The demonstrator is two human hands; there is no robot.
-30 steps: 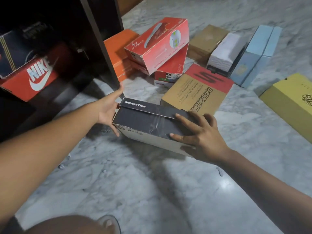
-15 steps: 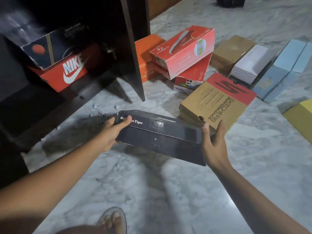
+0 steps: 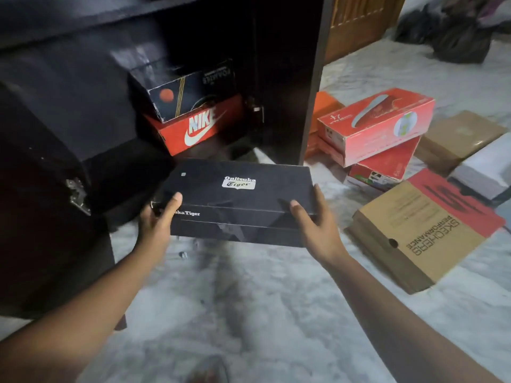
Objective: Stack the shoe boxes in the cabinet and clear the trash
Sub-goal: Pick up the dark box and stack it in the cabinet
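I hold a black Onitsuka Tiger shoe box [image 3: 237, 200] off the floor, lid up, in front of the dark cabinet [image 3: 287, 78]. My left hand [image 3: 157, 225] grips its left end, and my right hand [image 3: 312, 222] grips its right end. Inside the cabinet a red Nike box [image 3: 196, 128] lies low, with a dark box [image 3: 179, 92] stacked on top of it. Small scraps of trash [image 3: 182, 254] lie on the marble floor below the held box.
Right of the cabinet lie more boxes: a brown and red Skechers box [image 3: 423, 230], two red boxes stacked [image 3: 378, 125], an orange box [image 3: 323, 106], a brown box [image 3: 459, 136] and a white box [image 3: 486, 170]. An open cabinet door [image 3: 41, 189] stands at left. Dark bags [image 3: 453, 31] sit far right.
The black box has risen from the floor and turned lid up, moving toward the cabinet opening. My hands shifted from resting on it to gripping both ends. My view swung left toward the cabinet.
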